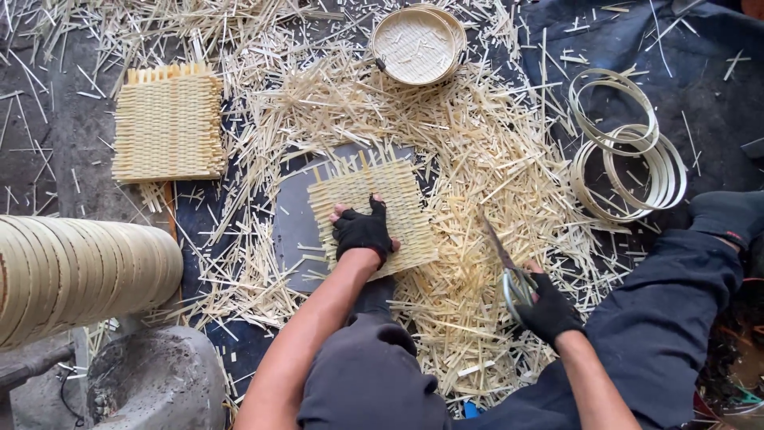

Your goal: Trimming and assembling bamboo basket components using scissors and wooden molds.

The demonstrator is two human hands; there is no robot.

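My left hand [363, 232], in a black fingerless glove, presses flat on a square woven bamboo mat [374, 207] that lies on a dark grey board [293, 223]. Loose strip ends stick out along the mat's far edge. My right hand [547, 309], also gloved, holds a pair of scissors [503, 259] with the blades pointing up and away, to the right of the mat above a heap of cut bamboo strips [477, 159]. My knees in dark trousers frame the lower part of the view.
A stack of finished woven mats [169, 123] lies at the upper left. A round woven tray [415, 44] sits at the top. Thin bamboo hoops [629, 151] lie on dark cloth at right. A stacked roll of rims [72, 271] fills the left.
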